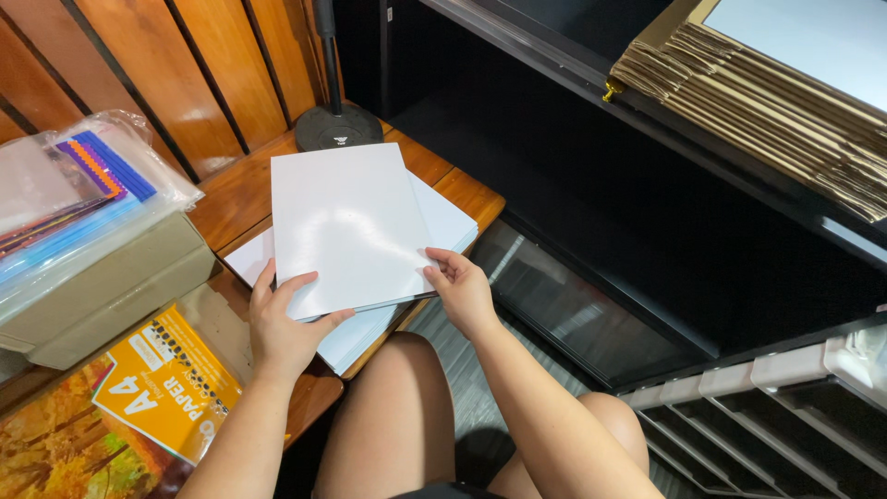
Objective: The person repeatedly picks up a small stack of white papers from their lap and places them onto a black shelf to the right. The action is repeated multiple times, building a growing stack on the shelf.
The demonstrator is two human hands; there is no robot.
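Surface: brown wooden table.
Item: thin stack of glossy white sheets, above larger white paper pile.
Left hand: grasps stack's near-left corner.
Right hand: pinches stack's right edge.

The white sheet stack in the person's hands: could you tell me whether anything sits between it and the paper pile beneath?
Nothing visible does: the white sheet stack, gripped by left hand and right hand, lies directly over the paper pile.

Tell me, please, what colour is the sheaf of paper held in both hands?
Plain glossy white, seen in the head view: sheaf of paper.
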